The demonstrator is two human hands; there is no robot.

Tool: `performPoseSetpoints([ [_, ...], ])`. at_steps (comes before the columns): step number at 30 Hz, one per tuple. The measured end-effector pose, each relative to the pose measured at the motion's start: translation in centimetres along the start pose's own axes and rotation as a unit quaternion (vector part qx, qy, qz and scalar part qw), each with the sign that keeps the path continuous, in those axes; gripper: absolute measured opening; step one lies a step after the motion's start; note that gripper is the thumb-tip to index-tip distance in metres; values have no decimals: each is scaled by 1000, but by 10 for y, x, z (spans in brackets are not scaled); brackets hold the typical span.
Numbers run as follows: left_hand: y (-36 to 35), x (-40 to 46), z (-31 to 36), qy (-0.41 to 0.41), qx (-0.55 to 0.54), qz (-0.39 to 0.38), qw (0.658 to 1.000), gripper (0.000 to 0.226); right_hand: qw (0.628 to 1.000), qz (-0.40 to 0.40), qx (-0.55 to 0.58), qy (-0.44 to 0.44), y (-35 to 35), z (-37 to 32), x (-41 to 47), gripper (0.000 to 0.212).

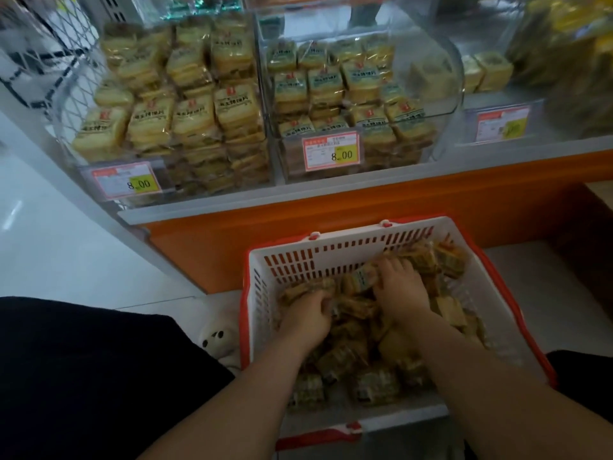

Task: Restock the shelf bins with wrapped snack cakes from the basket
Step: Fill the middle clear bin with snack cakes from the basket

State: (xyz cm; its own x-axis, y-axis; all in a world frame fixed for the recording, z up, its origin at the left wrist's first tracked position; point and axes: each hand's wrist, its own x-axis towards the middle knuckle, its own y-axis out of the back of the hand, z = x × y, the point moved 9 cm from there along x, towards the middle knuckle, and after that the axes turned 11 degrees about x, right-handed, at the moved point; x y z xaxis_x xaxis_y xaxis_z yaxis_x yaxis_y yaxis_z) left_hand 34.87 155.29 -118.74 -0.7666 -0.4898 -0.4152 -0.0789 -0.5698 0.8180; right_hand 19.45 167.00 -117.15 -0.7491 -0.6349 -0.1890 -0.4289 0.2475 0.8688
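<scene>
A white basket [348,250] with a red rim stands on the floor below the shelf, holding several wrapped snack cakes [371,383]. Both my hands are down inside it. My left hand [306,318] curls its fingers round cakes at the basket's left side. My right hand [399,285] lies over a cluster of cakes in the middle, fingers bent round them. Above, two clear shelf bins hold stacked yellow cakes: the left bin [172,104] is full, the middle bin [335,94] is lower at its right.
An orange shelf base [298,210] runs between bins and basket. Price tags reading 8.00 [331,153] hang on the bin fronts. A third bin [487,71] at the right holds few cakes. A small white plush toy [217,340] lies left of the basket. White floor spreads left.
</scene>
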Motion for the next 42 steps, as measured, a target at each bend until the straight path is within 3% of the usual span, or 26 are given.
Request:
performPoseSetpoints([
  [3,5,5,1,3,-20,13,1000,26,990,-98,-80,56,-22,-4,16,63],
  [5,8,8,3,1,-24,23,999,26,979,-122,-145,73,-31,-6,22,72],
  [9,10,11,0,9,-27,40,999,27,967,-71,-242,22,-30,-12,23,63],
  [13,20,12,4,8,-48,57,997,35,975,-23,-219,-22,-18,-14,7,59],
  [16,40,11,24,-37,-39,59,997,44,981,14,-176,80,12,-28,-5,58],
  [20,82,9,59,-117,-44,61,990,50,961,-25,-146,233,58,-68,-23,74],
  [23,111,3,84,-144,-101,-29,984,32,934,-73,-148,317,89,-103,-44,87],
  [26,146,-11,103,-169,-91,-87,978,4,913,-21,-144,381,135,-136,-65,96],
  [29,181,-24,123,-179,-131,-100,970,2,922,23,-115,368,179,-147,-70,90],
  [32,218,-29,142,-166,-129,-55,976,23,952,68,-40,295,223,-143,-56,73],
  [36,252,-25,159,-144,-195,-1,970,30,959,38,50,276,254,-154,-42,60],
  [37,261,-23,162,-140,-209,20,968,27,959,35,44,278,260,-158,-40,62],
  [40,286,-13,170,-141,-248,80,955,28,961,65,-27,268,275,-161,-29,98],
  [42,296,-4,177,-136,-302,81,940,33,957,107,-30,270,287,-162,-20,102],
])
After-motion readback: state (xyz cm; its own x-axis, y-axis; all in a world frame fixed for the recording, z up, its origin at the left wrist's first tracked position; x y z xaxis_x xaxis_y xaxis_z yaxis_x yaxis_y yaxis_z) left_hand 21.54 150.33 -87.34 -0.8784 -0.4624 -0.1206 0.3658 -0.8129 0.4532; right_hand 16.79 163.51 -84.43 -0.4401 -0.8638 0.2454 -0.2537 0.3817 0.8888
